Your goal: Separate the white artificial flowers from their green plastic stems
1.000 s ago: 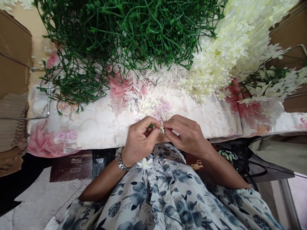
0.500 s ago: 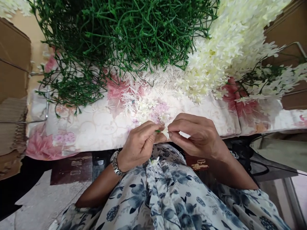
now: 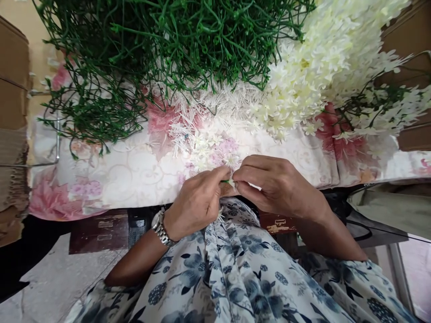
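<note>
Just over the table's near edge, my left hand [image 3: 197, 197] is closed around a green plastic stem [image 3: 226, 181], whose tip pokes out past the thumb and forefinger. Facing it, my right hand [image 3: 281, 186] pinches a small white artificial flower [image 3: 232, 183] between thumb and fingertips. Flower and stem tip meet between the two hands; whether the tip is inside the flower is too small to tell. White petals [image 3: 221, 214] show below my left hand, the rest hidden. Loose cream blossoms [image 3: 204, 151] lie on the floral cloth [image 3: 131, 179] just beyond my fingers.
A big heap of green plastic stems [image 3: 161, 49] fills the back. Thin white strands [image 3: 232, 99] lie before it. Cream blossoms [image 3: 299, 89] are piled to the right, beside white-flowered sprays [image 3: 390, 110]. Cardboard boxes stand at left [image 3: 13, 80] and right [image 3: 404, 31].
My right hand has shifted slightly left, bringing the white flower up to the green stem tip. The left hand has turned a little. The whole view has moved slightly.
</note>
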`<state>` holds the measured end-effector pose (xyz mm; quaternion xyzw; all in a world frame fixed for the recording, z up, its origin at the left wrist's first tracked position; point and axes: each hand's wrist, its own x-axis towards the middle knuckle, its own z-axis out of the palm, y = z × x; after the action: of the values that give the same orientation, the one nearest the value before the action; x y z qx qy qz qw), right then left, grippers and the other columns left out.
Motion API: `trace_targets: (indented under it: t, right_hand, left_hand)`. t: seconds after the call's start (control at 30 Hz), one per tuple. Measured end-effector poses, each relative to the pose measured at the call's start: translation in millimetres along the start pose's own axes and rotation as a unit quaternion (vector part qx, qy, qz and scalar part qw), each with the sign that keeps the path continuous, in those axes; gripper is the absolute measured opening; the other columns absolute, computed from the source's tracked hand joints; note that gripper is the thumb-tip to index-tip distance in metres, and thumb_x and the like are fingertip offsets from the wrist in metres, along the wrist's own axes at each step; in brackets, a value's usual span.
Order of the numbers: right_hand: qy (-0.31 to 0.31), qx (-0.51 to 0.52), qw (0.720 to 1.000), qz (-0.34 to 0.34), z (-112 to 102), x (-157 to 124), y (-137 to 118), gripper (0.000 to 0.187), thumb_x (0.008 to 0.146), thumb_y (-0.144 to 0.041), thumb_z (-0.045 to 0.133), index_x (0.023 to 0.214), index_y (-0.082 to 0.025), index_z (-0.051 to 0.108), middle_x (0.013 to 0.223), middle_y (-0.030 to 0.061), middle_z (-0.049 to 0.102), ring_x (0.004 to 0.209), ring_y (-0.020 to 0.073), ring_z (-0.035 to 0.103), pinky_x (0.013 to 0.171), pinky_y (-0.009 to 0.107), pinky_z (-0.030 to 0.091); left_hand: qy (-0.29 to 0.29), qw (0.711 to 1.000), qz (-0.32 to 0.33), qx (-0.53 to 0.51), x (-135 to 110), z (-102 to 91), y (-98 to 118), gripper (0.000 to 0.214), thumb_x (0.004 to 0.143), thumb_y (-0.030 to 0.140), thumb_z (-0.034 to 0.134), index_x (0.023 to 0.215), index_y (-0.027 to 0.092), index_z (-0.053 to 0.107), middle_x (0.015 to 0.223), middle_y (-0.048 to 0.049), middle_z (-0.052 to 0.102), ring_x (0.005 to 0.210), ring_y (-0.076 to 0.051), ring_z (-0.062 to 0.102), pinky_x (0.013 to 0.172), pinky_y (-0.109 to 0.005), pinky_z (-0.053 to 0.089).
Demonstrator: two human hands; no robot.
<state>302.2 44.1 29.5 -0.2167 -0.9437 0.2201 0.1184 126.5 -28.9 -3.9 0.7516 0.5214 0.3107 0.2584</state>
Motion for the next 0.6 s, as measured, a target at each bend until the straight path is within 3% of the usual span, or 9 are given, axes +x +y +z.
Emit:
trace_targets:
  t: [0.1, 0.2, 0.37, 0.6]
  right_hand:
    - [-0.004, -0.009, 1.000, 0.005, 1.6, 0.3, 0.8, 0.018, 0.085, -0.013, 0.044, 0.074, -0.015, 0.058, 0.069, 0.0025, 0.050, 0.063, 0.0109, 0.046, 0.057, 0.024, 0.037]
    - [-0.004, -0.005, 1.000, 0.004, 4.2, 0.7, 1.4, 0.018, 0.085, -0.013, 0.044, 0.077, -0.014, 0.059, 0.071, 0.0028, 0.051, 0.065, 0.0111, 0.048, 0.058, 0.023, 0.038]
    - [0.033, 0.016, 0.999, 0.007, 11.8, 0.5, 2.3, 0.019, 0.088, -0.015, 0.042, 0.080, -0.012, 0.059, 0.072, 0.0036, 0.054, 0.069, 0.0114, 0.050, 0.062, 0.023, 0.039]
    - [0.035, 0.025, 0.999, 0.019, 22.3, -0.7, 4.0, 0.018, 0.087, -0.014, 0.043, 0.079, -0.012, 0.059, 0.072, 0.0035, 0.055, 0.068, 0.0111, 0.049, 0.061, 0.023, 0.039]
  left_hand:
    - [-0.003, 0.999, -0.042, -0.025, 0.1, 0.5, -0.1, 0.018, 0.084, 0.008, 0.039, 0.096, 0.017, 0.048, 0.076, 0.0003, 0.061, 0.065, -0.010, 0.058, 0.061, -0.021, 0.045]
    - [0.025, 0.998, -0.043, -0.030, 1.2, 0.9, -1.7, 0.014, 0.082, 0.006, 0.042, 0.083, 0.017, 0.051, 0.069, 0.0026, 0.058, 0.060, -0.008, 0.054, 0.058, -0.019, 0.042]
    - [0.078, 0.994, -0.067, -0.045, 0.8, 4.9, -5.7, 0.013, 0.080, 0.006, 0.047, 0.082, 0.017, 0.055, 0.071, 0.0036, 0.062, 0.059, -0.006, 0.053, 0.057, -0.016, 0.041]
    - [0.103, 0.991, -0.075, -0.047, -3.2, 11.5, -9.0, 0.010, 0.079, 0.008, 0.052, 0.079, 0.016, 0.058, 0.063, 0.0050, 0.060, 0.052, -0.005, 0.051, 0.051, -0.015, 0.038]
